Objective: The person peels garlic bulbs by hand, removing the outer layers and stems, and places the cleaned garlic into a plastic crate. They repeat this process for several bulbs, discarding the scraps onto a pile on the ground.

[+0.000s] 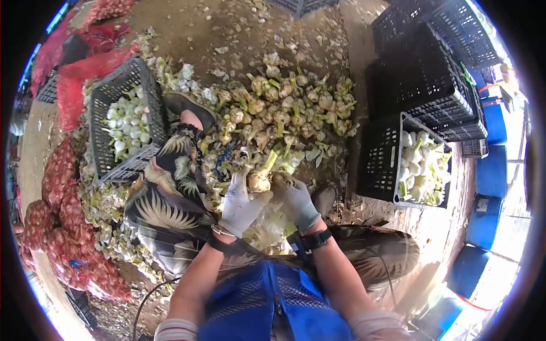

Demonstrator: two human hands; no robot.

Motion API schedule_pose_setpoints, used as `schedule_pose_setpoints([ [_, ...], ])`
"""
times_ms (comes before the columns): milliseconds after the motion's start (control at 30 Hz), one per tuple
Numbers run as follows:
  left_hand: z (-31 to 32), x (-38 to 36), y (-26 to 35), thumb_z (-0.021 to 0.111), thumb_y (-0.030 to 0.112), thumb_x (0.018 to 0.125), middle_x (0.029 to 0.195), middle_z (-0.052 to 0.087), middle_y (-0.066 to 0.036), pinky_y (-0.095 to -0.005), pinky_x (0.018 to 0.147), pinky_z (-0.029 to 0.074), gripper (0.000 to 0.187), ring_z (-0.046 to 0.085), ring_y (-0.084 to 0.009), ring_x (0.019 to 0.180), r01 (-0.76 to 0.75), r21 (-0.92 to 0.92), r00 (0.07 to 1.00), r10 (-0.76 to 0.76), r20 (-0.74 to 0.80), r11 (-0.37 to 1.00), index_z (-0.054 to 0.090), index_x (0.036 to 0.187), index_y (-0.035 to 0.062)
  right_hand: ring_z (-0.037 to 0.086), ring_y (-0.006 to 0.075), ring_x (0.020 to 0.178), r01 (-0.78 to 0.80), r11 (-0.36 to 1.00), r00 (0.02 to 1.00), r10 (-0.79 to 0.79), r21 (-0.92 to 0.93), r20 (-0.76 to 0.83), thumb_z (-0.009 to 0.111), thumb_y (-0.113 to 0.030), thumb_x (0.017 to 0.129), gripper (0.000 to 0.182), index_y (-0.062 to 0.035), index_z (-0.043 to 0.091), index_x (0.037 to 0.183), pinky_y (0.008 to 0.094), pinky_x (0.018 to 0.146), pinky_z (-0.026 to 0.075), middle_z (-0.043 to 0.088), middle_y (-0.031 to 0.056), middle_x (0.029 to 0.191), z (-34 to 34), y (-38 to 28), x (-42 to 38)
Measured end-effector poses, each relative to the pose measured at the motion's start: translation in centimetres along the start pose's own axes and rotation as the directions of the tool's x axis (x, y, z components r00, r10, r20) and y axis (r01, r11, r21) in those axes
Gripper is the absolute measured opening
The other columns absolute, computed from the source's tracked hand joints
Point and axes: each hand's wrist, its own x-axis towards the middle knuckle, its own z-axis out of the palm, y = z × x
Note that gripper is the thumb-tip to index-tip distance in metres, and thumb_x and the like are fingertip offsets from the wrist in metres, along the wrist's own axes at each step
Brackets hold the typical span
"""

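A round, brownish onion [260, 182] with a thick green stem is in my gloved left hand [240, 203], whose thumb and fingers close around its left side and underside. My gloved right hand [296, 200] is right beside the onion, fingers curled in. Whatever those fingers hold, if anything, is hidden. Just beyond my hands, a heap of unpeeled onions [278, 111] with green stems covers the floor. Loose pale skins [272, 224] lie below my hands, between my legs.
A black crate [102, 102] at left holds peeled white onions [129, 120]. Another crate [378, 159] at right holds more white onions [421, 170]. Stacked dark crates [415, 74] stand behind it. Full red mesh sacks [68, 216] sit at far left. Blue containers [490, 170] line the right edge.
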Motion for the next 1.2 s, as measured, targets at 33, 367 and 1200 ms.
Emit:
schedule_pose_setpoints([
  [33, -0.8, -0.3, 0.5, 0.076, 0.028, 0.078, 0.129, 0.050, -0.029, -0.0449, 0.101, 0.044, 0.078, 0.050, -0.0436, 0.120, -0.058, 0.122, 0.998, 0.062, -0.030, 0.991, 0.039, 0.138, -0.0064, 0.063, 0.0247, 0.102, -0.191, 0.918, 0.964, 0.242, 0.347, -0.108, 0.049, -0.011, 0.099, 0.029, 0.0017, 0.062, 0.122, 0.0336, 0.095, 0.047, 0.067, 0.0095, 0.115, 0.4, -0.2, 0.2],
  [367, -2.2, -3.7, 1.3, 0.065, -0.006, 0.077, 0.114, 0.058, -0.004, -0.0252, 0.081, 0.051, 0.067, 0.058, -0.0106, 0.095, 0.039, -0.577, 0.998, -0.001, 0.066, 0.816, 0.041, 0.139, 0.0001, 0.063, 0.0123, 0.081, -0.143, 0.926, 0.951, 0.227, 0.349, -0.211, 0.054, 0.000, 0.088, 0.030, 0.0058, 0.064, 0.115, 0.0299, 0.074, 0.051, 0.072, 0.0120, 0.088, -0.3, -7.6, -1.0],
  [1200, -2.5, -5.0, 5.0, 0.046, 0.051, 0.099, 0.103, 0.070, -0.018, -0.0445, 0.076, 0.059, 0.060, 0.070, -0.0287, 0.087, 0.603, -0.786, 0.795, -0.180, 0.579, 0.137, 0.051, 0.135, 0.0027, 0.056, 0.0196, 0.120, -0.094, 0.956, 0.971, 0.149, 0.276, -0.185, 0.061, 0.002, 0.087, 0.043, 0.0023, 0.057, 0.130, 0.0303, 0.099, 0.047, 0.058, 0.0125, 0.129, -3.3, -4.8, -3.2],
])
